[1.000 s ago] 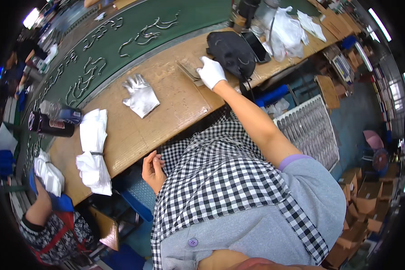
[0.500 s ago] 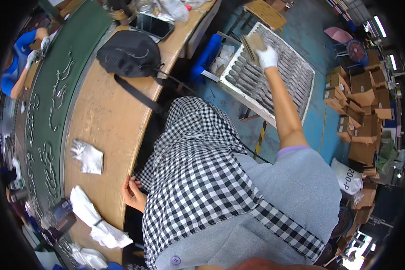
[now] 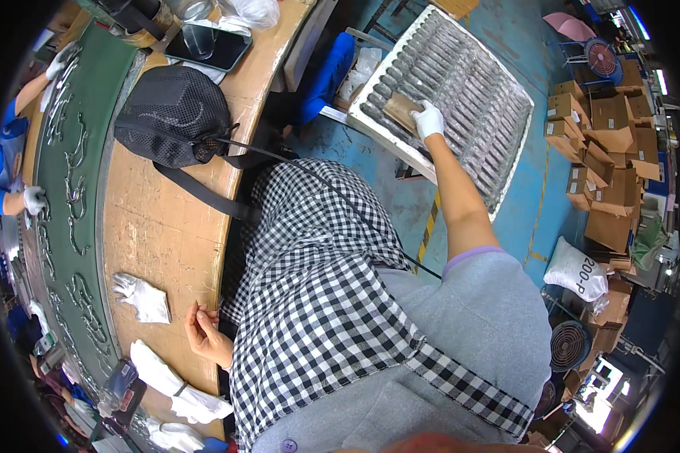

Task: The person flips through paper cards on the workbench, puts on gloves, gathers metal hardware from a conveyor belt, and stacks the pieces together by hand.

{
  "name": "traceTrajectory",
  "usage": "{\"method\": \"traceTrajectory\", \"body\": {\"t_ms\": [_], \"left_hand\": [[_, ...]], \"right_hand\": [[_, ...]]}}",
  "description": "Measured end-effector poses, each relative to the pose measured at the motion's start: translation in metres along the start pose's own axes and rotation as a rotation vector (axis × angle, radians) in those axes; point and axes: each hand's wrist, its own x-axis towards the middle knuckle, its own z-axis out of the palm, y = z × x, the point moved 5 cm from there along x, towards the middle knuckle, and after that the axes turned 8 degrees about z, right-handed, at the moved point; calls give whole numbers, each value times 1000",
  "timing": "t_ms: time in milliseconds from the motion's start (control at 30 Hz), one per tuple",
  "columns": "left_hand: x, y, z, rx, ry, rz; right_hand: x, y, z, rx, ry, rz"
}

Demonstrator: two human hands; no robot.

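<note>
My right hand (image 3: 429, 119), in a white glove, grips a flat brown rectangular piece (image 3: 402, 111) that looks like cardboard or thin board. The piece lies against the ribbed grey surface of a large white-edged tray (image 3: 468, 97), towards its left side. My left hand (image 3: 206, 336) is bare and rests by the wooden table's edge, its fingers loosely curled and a little apart, with nothing visible in them. Nearest to it is a white work glove (image 3: 142, 297) lying flat on the table (image 3: 166, 234).
A black mesh bag (image 3: 172, 113) and a phone (image 3: 208, 48) lie farther up the table. Bundled white gloves (image 3: 175, 385) lie nearer. Left runs a green conveyor belt (image 3: 75, 249) carrying shiny metal pieces; a co-worker's gloved hand (image 3: 35, 200) is beyond. Cardboard boxes (image 3: 610, 121) stand right.
My right hand has brought the brown piece from a raised, upright tilt down onto the tray's ribs, moving nearer and leftward. My left hand has shifted slightly left and nearer. The view has turned slightly.
</note>
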Motion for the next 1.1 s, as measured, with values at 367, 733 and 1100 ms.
{"method": "traceTrajectory", "body": {"t_ms": [367, 733, 1100], "left_hand": [[-19, -8, -1, -35, -13, -14], [-17, 6, -3, -54, 68, 7], [19, -47, -38, -1298, 470, -485]], "right_hand": [[5, -46, 18, -243, 180, -225], [47, -73, 71, -1134, -397, -660], [-277, -388, -97, 464, -589, -1108]]}}
